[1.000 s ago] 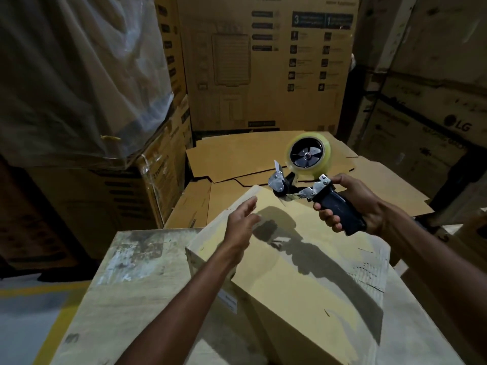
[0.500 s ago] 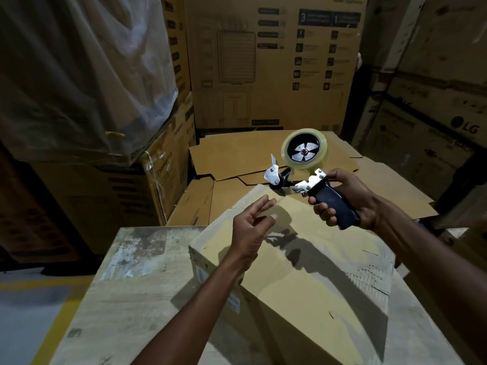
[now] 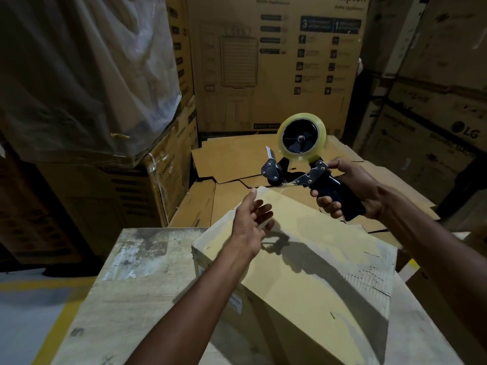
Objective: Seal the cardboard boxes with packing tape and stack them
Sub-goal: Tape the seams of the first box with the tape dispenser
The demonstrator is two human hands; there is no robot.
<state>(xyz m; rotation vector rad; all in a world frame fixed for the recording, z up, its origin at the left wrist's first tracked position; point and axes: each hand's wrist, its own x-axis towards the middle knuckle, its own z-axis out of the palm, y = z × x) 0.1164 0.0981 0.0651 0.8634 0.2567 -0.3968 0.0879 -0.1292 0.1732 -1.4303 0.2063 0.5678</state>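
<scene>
Head view, dim light.

Right hand (image 3: 350,191) – fingers and thumb wrapped round the dark handle of a tape dispenser (image 3: 313,172), which is held in the air above the far corner of the box. A roll of clear tape (image 3: 303,117) sits on its hub at the top. The metal blade end points left, toward the left hand.

Left hand (image 3: 250,222) – open and holding nothing, fingers loosely spread, palm turned toward the dispenser. It hangs over the far left edge of the box top, near the dispenser's front end but apart from it. Whether it touches the box cannot be told from this angle.

Cardboard box (image 3: 316,272) – plain and tan, resting on the desk (image 3: 147,285), turned at an angle so one corner points away from the person. Top face looks closed and flat. The shadow of the right arm and dispenser falls across it. A small white label shows on the near left side.

Surroundings: flattened cardboard sheets (image 3: 232,159) lie beyond the desk. Behind them stands a tall printed carton (image 3: 263,75). A plastic-wrapped stack (image 3: 79,75) is at left, cartons with an LG mark (image 3: 448,127) at right. The floor (image 3: 26,325) at lower left carries a yellow line.
</scene>
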